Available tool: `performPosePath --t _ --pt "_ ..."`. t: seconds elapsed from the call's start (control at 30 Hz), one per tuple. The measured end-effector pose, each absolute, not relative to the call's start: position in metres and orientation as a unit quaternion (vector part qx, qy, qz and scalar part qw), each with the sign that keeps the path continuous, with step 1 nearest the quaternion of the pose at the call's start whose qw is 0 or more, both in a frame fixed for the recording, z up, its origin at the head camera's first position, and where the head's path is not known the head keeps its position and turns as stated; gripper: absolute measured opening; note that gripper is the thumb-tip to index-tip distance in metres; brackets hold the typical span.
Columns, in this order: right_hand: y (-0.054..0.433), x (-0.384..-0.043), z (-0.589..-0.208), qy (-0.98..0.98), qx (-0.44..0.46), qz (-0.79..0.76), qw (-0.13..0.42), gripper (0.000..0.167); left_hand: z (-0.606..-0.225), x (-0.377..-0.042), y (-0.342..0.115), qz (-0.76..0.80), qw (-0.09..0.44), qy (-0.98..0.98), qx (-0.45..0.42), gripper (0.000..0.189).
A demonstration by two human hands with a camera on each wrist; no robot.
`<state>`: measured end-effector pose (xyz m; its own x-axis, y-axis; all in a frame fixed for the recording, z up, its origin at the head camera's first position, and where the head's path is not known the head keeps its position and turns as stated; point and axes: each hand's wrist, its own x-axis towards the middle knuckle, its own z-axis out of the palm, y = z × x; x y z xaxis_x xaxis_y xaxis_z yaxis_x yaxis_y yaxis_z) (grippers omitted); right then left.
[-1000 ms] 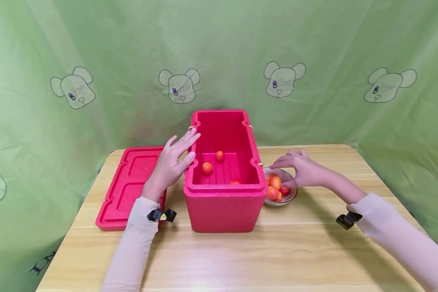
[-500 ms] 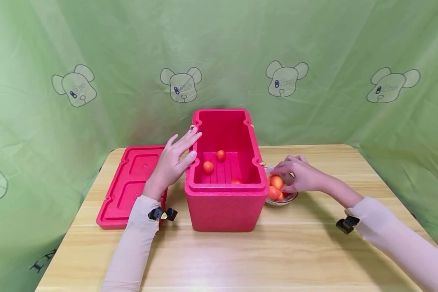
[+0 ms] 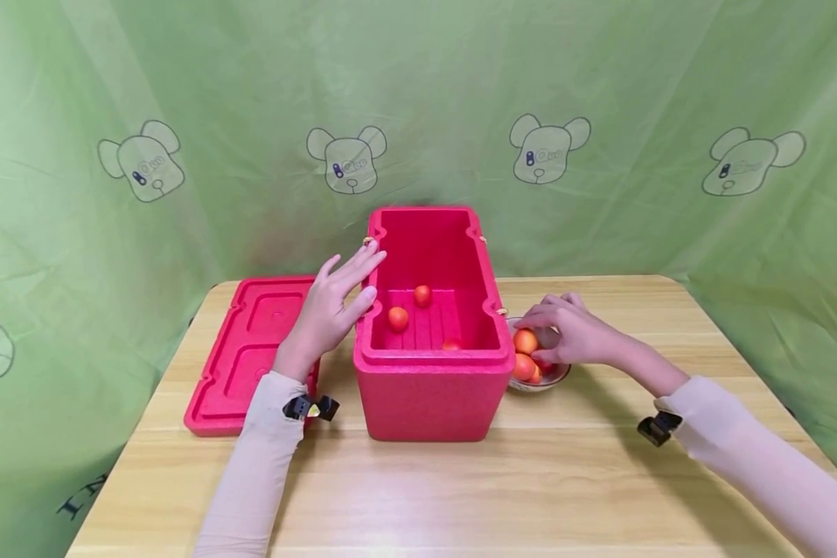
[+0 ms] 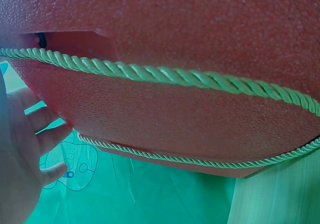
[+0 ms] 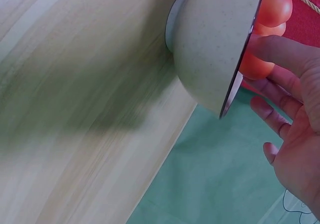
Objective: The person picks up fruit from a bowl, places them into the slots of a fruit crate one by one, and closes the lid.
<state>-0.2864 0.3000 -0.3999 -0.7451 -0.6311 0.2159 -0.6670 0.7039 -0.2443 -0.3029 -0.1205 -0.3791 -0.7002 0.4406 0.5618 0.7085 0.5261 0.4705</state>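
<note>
A tall red foam box, lidless, stands mid-table with three small orange-red tomatoes on its floor, one partly hidden by the near rim. My left hand rests with spread, fairly straight fingers on the box's left rim. To the right of the box is a speckled bowl with a dark rim, holding several tomatoes. My right hand is over this bowl, thumb and fingers pinching a tomato at the rim. The hand covers part of the bowl's contents.
The red lid lies flat left of the box, under my left forearm. Twisted cords run along the box's outer side. A light wooden table carries everything, and a green curtain hangs behind it.
My right hand has dipped slightly down and left into the bowl, its fingers closing on a tomato. My left hand stays on the rim.
</note>
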Motion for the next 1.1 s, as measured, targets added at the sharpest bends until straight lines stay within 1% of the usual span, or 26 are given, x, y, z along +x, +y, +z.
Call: performPosePath --t 0.23,0.47,0.57,0.67,0.83,0.97,1.1 --pt "0.299 -0.287 -0.401 -0.924 0.342 0.163 0.056 0.051 -0.379 -0.302 -0.121 -0.35 0.185 -0.853 -0.338 0.06" --pt "0.299 -0.288 -0.398 -0.92 0.349 0.162 0.078 0.047 -0.379 -0.303 -0.122 -0.348 0.192 -0.854 -0.336 0.06" --pt "0.299 -0.289 -0.393 -0.916 0.354 0.159 0.101 0.045 -0.378 -0.303 -0.122 -0.345 0.191 -0.855 -0.336 0.06" --pt "0.298 -0.29 -0.387 -0.908 0.364 0.159 0.135 0.043 -0.378 -0.304 -0.122 -0.347 0.192 -0.854 -0.337 0.061" --pt "0.298 -0.292 -0.373 -0.891 0.376 0.172 0.186 0.047 -0.378 -0.304 -0.122 -0.346 0.195 -0.854 -0.338 0.06" --pt "0.298 -0.294 -0.361 -0.885 0.373 0.179 0.214 0.05 -0.378 -0.303 -0.121 -0.347 0.196 -0.853 -0.338 0.06" --pt "0.295 -0.296 -0.348 -0.883 0.364 0.187 0.23 0.052 -0.378 -0.303 -0.121 -0.349 0.195 -0.852 -0.337 0.06"
